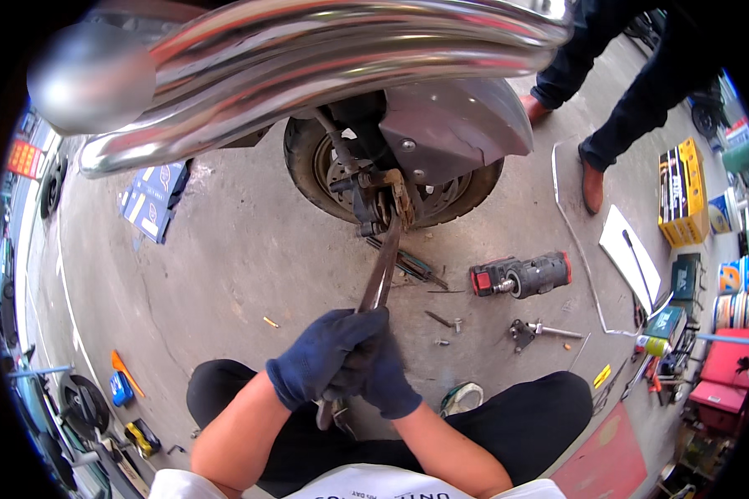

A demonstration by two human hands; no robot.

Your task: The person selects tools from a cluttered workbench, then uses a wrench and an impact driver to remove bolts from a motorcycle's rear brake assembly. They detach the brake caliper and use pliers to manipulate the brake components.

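Observation:
My left hand (314, 359), in a dark blue work glove, is closed around a pair of long-handled metal pliers (382, 270). Close against it, my right hand (391, 378) in a matching glove grips the same handles, its fingers partly hidden. The far end of the pliers reaches a rusty brake caliper (398, 198) beside a scooter's front wheel (308, 170); whether the jaws bite on it I cannot tell. A grey plastic fender (458, 125) covers the top of that wheel. Below my hands a handle end (324, 414) sticks out.
Right of the wheel lie a black-and-red cordless impact wrench (524, 274), a small metal part with a rod (524, 334) and loose bolts (443, 342). Shiny chrome tubes (324, 75) hang overhead. Another person's brown shoe (592, 185) stands near a yellow box (683, 195).

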